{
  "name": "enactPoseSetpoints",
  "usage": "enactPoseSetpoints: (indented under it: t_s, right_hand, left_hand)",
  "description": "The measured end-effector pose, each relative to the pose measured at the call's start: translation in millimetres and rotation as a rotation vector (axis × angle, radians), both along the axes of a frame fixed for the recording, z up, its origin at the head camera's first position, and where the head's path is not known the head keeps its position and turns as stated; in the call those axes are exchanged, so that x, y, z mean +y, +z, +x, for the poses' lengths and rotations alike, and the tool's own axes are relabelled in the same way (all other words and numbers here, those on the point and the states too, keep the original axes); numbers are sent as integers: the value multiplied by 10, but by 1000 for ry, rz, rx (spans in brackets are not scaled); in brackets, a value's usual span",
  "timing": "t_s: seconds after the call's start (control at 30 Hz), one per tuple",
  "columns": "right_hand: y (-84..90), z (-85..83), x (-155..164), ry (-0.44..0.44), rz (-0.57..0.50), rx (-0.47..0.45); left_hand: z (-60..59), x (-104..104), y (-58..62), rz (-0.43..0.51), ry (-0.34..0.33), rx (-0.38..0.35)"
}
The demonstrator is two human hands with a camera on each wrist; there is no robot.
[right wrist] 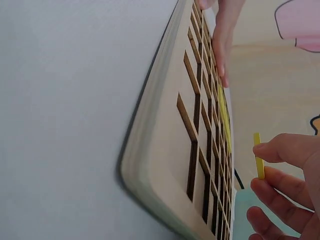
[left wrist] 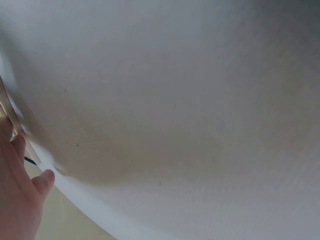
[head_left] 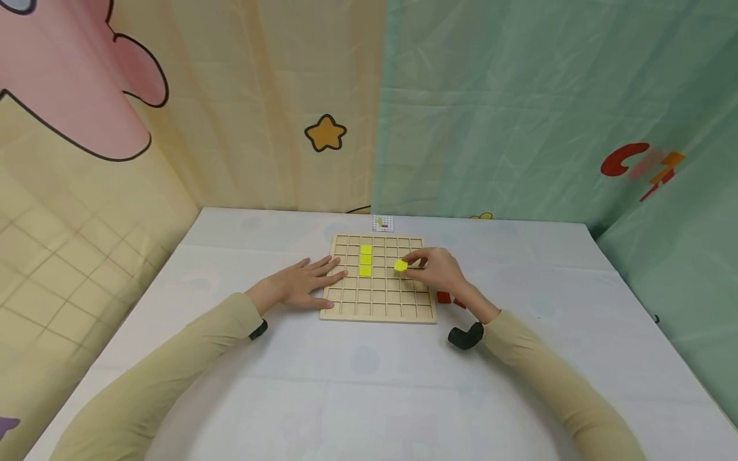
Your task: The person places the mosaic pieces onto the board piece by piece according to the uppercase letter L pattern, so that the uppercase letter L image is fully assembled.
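Observation:
A wooden grid board (head_left: 385,312) lies on the white table, its square cells marked off by raised strips. In one of its columns, several yellow square tiles (head_left: 366,259) sit one below another. Thumb and fingers of my right hand (head_left: 439,269) pinch another yellow tile (head_left: 400,265) above the board's right half; the right wrist view has this thin tile (right wrist: 258,156) edge-on and apart from the board. My left hand (head_left: 305,283) is spread flat at the board's left edge, its fingertips resting on the rim and outer cells.
Red tiles (head_left: 443,298) lie beside the board's right edge, partly behind my right wrist. A small printed card (head_left: 383,223) with a coloured grid pattern is at the back of the table (head_left: 363,384). Patterned curtains (head_left: 490,109) hang behind.

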State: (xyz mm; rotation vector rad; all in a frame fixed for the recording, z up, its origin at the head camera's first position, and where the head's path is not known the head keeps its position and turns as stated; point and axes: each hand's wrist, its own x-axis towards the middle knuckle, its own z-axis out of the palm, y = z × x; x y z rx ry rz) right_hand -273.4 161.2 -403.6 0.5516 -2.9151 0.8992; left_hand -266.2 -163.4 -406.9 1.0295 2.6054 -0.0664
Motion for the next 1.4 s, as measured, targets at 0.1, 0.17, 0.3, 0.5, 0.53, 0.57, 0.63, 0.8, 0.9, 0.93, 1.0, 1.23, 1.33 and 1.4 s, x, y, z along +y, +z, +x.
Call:
enactPoseSetpoints:
  t_s: [0.1, 0.17, 0.3, 0.5, 0.53, 0.57, 0.63, 0.8, 0.9, 0.93, 1.0, 1.23, 1.33, 1.4]
  right_hand:
    - [2, -7, -99, 17, 0, -14]
    - [4, -7, -162, 26, -3, -17]
    - [2, -6, -270, 59, -13, -13]
    - [-37, -26, -424, 92, -3, -31]
    - [-45, -29, -448, 98, 4, -36]
    - [-54, -31, -471, 101, 7, -44]
    - [-70, -34, -507, 108, 12, -60]
    - [-95, -30, -555, 128, 28, -75]
    - [-95, -20, -569, 142, 43, -73]
    - [-93, -16, -573, 149, 44, -73]
    - [-90, -13, -583, 161, 48, -67]
    - [-93, -20, -606, 177, 60, -70]
    - [-86, -13, -613, 178, 61, -82]
    - [-84, -5, -618, 180, 62, -84]
  left_hand:
    - [-2, 0, -7, 3, -1, 2]
    - [-5, -1, -13, 4, -4, 5]
    - [-16, -7, -34, 6, -6, 6]
    - [-32, -13, -56, -9, -3, 6]
    - [-33, -12, -58, -9, -3, 4]
    - [-34, -11, -59, -9, -2, 3]
    - [-35, -9, -59, -11, -3, 2]
    - [-30, 2, -60, -10, -2, -1]
    - [-24, 4, -58, -4, 0, -7]
    - [-23, 3, -54, -11, 3, -6]
    - [-23, -1, -48, -14, 4, -5]
    - [-39, -15, -37, -5, 4, -1]
    - [-34, -17, -35, 3, 1, -4]
    - [-29, -21, -33, 7, -2, -2]
